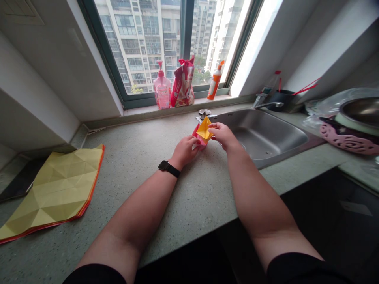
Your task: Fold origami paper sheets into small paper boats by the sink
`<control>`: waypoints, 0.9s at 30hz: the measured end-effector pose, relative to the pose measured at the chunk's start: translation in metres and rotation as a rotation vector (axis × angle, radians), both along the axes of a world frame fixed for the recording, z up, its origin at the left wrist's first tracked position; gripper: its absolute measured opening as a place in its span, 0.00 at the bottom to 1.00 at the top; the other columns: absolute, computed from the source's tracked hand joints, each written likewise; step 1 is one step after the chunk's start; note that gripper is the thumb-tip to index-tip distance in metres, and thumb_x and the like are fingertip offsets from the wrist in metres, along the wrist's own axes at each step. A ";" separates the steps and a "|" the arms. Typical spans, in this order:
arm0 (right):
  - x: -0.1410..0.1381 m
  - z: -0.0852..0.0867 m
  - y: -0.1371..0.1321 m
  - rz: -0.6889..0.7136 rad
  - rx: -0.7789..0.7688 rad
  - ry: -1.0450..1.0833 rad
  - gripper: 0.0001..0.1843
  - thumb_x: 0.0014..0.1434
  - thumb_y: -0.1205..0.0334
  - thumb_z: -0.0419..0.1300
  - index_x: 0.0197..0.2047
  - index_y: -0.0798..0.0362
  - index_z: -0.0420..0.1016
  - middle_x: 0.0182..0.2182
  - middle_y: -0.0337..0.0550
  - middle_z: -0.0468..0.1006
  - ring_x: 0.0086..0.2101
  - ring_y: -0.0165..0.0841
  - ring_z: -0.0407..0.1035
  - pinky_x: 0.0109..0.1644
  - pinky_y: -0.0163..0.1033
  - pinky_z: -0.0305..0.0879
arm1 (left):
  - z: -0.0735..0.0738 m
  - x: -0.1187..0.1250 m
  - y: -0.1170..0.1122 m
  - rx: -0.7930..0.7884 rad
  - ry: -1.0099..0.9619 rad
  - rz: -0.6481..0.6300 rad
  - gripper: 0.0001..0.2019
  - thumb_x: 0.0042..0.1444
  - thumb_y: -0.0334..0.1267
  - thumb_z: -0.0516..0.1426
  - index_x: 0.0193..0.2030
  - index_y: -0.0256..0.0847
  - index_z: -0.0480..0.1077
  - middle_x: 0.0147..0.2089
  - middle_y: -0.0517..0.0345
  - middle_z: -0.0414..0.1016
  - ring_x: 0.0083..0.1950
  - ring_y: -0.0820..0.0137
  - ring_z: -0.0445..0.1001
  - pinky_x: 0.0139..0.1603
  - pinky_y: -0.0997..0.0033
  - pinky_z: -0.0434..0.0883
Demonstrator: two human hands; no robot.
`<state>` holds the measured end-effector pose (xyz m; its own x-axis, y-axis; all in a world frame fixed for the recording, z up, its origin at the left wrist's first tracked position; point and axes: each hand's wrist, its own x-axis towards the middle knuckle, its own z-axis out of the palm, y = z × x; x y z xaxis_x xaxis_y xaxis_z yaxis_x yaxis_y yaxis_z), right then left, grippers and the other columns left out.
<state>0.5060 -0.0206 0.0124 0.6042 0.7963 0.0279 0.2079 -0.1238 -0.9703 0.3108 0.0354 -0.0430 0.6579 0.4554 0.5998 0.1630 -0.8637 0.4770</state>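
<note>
The left hand (185, 152) and the right hand (223, 136) meet just above the surface (189, 213), both narrowly closed, their fingers pinching a small folded paper piece (204, 132) between them. It shows a yellow face with red-pink paper behind it. It looks very light and thin, firm only along its creases, so it would probably crumple under a hard squeeze. The folded edges, held between the fingertips, seem the safest place to take hold. A black watch (168, 168) circles the left wrist.

Just right of the hands lies a steel sink (266, 134). Farther right, a metal pot (361, 114) sits on a pink trivet (348, 142). To the left, a large creased yellow paper sheet (56, 189) with red-orange edges lies partly over something dark. On the far windowsill stand a pink pump bottle (162, 88), a red-and-white tied bag (182, 85) and an orange bottle (214, 81).
</note>
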 end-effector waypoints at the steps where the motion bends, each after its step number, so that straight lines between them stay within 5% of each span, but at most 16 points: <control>1: 0.000 0.000 0.000 -0.003 -0.002 -0.001 0.14 0.52 0.65 0.66 0.44 0.50 0.77 0.40 0.43 0.83 0.39 0.36 0.76 0.38 0.37 0.71 | -0.001 0.001 0.001 0.004 0.003 -0.004 0.04 0.67 0.31 0.63 0.47 0.42 0.77 0.52 0.49 0.84 0.52 0.60 0.81 0.58 0.57 0.78; 16: -0.004 0.007 -0.002 -0.022 0.012 0.136 0.06 0.60 0.65 0.63 0.41 0.49 0.75 0.39 0.42 0.83 0.38 0.34 0.78 0.40 0.38 0.73 | -0.001 0.003 -0.003 -0.075 0.089 0.020 0.06 0.71 0.40 0.62 0.50 0.44 0.72 0.46 0.51 0.85 0.43 0.62 0.81 0.46 0.62 0.77; 27: -0.003 0.008 -0.005 0.024 -0.031 0.075 0.04 0.58 0.65 0.66 0.38 0.51 0.77 0.34 0.42 0.82 0.35 0.34 0.76 0.41 0.39 0.74 | -0.004 0.005 -0.002 -0.066 0.083 0.017 0.08 0.71 0.39 0.61 0.54 0.44 0.70 0.49 0.49 0.85 0.46 0.61 0.82 0.49 0.60 0.78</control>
